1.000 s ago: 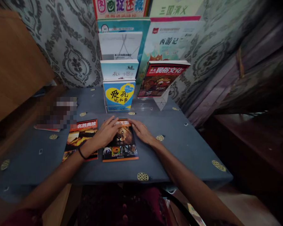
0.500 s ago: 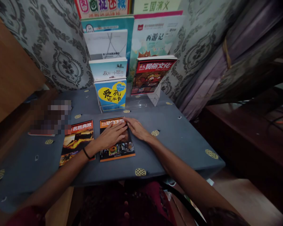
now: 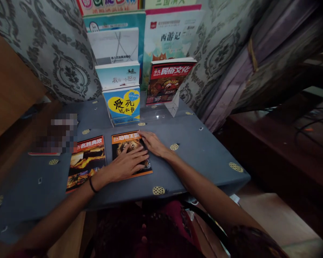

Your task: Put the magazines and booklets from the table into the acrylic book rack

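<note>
My left hand (image 3: 127, 161) lies flat with spread fingers on the lower part of an animal book (image 3: 121, 145), whose cover shows a lion under an orange title band. At the book's top right corner rests my right hand (image 3: 153, 143), fingers stretched out, touching the edge. Part of the cover is hidden beneath the hands. Just left of it, a second book (image 3: 87, 157) with a golden landscape and a red title band lies flat, its lower right side close under my left wrist.
Behind stands a clear display rack (image 3: 173, 105) bearing several upright books, among them a blue-and-yellow book (image 3: 123, 105) and a red mask-cover book (image 3: 168, 84). A blurred-out item (image 3: 54, 134) lies on the left of the grey tablecloth (image 3: 199, 157). Patterned curtains (image 3: 70, 61) hang behind.
My left hand has slid down the animal book's cover, uncovering its title and the lion. My right hand stays at the top right corner. The view has shifted slightly.
</note>
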The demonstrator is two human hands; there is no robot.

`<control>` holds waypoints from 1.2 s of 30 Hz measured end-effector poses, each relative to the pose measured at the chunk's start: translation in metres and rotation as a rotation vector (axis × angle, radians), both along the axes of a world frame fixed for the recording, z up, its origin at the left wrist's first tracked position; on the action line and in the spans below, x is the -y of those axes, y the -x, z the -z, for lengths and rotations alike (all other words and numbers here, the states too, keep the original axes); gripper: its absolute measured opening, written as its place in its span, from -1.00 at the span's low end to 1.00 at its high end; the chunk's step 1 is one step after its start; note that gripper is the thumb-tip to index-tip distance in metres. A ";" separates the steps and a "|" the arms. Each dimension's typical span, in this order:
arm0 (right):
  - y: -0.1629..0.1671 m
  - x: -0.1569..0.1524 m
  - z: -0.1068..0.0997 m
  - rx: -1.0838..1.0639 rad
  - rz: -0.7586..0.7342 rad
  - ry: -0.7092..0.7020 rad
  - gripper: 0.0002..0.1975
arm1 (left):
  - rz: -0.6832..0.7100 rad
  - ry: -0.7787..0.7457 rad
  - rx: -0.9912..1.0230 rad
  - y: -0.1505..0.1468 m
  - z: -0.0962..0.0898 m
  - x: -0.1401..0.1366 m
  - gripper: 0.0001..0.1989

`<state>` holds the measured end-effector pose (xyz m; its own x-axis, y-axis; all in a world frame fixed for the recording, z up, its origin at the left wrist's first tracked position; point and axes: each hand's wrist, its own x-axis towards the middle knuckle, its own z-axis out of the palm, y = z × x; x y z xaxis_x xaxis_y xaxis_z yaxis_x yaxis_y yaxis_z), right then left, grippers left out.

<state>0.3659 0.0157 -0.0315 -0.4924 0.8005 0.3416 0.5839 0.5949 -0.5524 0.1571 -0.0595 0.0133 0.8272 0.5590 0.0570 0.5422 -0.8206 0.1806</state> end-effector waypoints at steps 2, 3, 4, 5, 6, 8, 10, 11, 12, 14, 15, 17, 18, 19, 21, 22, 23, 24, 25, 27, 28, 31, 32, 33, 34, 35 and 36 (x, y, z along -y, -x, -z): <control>0.000 0.000 -0.001 0.003 0.001 0.005 -0.54 | 0.020 -0.005 -0.010 0.000 -0.002 0.007 -0.50; 0.000 0.001 -0.001 0.005 0.001 0.007 -0.54 | 0.021 -0.010 -0.013 0.000 -0.003 0.009 -0.50; 0.000 0.001 -0.002 0.007 0.000 0.007 -0.54 | 0.019 -0.012 -0.016 0.000 -0.004 0.011 -0.50; 0.000 0.001 -0.002 0.009 0.001 0.006 -0.54 | 0.017 -0.012 -0.018 0.000 -0.004 0.012 -0.50; 0.000 0.002 -0.003 0.013 0.004 0.006 -0.54 | 0.015 -0.009 -0.019 0.000 -0.004 0.013 -0.50; 0.002 0.003 -0.004 0.023 0.018 0.009 -0.54 | 0.023 0.003 -0.019 0.000 -0.004 0.015 -0.50; 0.003 0.004 -0.006 0.033 0.026 0.014 -0.55 | 0.041 0.020 -0.019 0.000 -0.003 0.018 -0.50; 0.003 0.004 -0.006 0.036 0.027 0.017 -0.55 | 0.047 0.026 -0.020 0.000 -0.002 0.020 -0.51; 0.004 0.004 -0.007 0.037 0.025 0.018 -0.56 | 0.051 0.029 -0.023 0.000 -0.002 0.022 -0.51; 0.004 0.005 -0.007 0.036 0.024 0.019 -0.56 | 0.044 0.027 -0.033 -0.001 -0.001 0.026 -0.51; 0.004 0.005 -0.007 0.037 0.025 0.020 -0.55 | 0.040 0.023 -0.038 -0.002 -0.001 0.028 -0.51; 0.004 0.005 -0.007 0.041 0.024 0.024 -0.55 | 0.052 0.014 -0.042 -0.002 0.000 0.032 -0.51; 0.004 0.006 -0.007 0.043 0.024 0.025 -0.54 | 0.065 0.010 -0.039 -0.003 0.000 0.034 -0.51; 0.003 0.006 -0.007 0.044 0.025 0.025 -0.54 | 0.080 0.007 -0.033 -0.003 0.001 0.037 -0.51; 0.003 0.006 -0.007 0.039 0.023 0.019 -0.53 | 0.103 0.001 -0.019 -0.004 0.002 0.042 -0.51; 0.003 0.006 -0.007 0.034 0.022 0.014 -0.53 | 0.104 0.000 -0.014 -0.004 0.003 0.045 -0.50; 0.003 0.006 -0.007 0.030 0.019 0.008 -0.53 | 0.100 0.002 -0.010 -0.005 0.003 0.048 -0.50; 0.003 0.006 -0.006 0.027 0.017 0.004 -0.53 | 0.093 0.009 -0.006 -0.005 0.003 0.050 -0.50; 0.003 0.006 -0.005 0.028 0.015 0.000 -0.53 | 0.087 0.023 -0.002 -0.005 0.002 0.052 -0.50; 0.002 0.005 -0.002 0.036 0.019 -0.005 -0.54 | 0.079 0.071 0.018 -0.002 -0.002 0.050 -0.52; 0.002 0.005 -0.001 0.042 0.020 -0.010 -0.54 | 0.072 0.094 0.038 0.001 -0.004 0.047 -0.54; 0.000 0.004 0.003 0.061 0.016 -0.025 -0.54 | -0.008 0.096 0.133 0.017 -0.010 0.020 -0.58; 0.000 0.005 0.002 0.072 0.016 -0.029 -0.55 | -0.059 0.064 0.170 0.025 -0.011 0.007 -0.59; 0.001 0.006 0.000 0.088 0.020 -0.035 -0.56 | -0.123 0.020 0.203 0.033 -0.011 -0.007 -0.59; 0.003 0.008 -0.003 0.106 0.027 -0.044 -0.57 | -0.203 -0.030 0.221 0.042 -0.010 -0.021 -0.60; 0.006 0.011 -0.007 0.124 0.031 -0.058 -0.58 | -0.284 -0.074 0.227 0.050 -0.008 -0.033 -0.61; 0.011 0.014 -0.013 0.139 0.023 -0.074 -0.60 | -0.339 -0.088 0.220 0.058 -0.005 -0.044 -0.61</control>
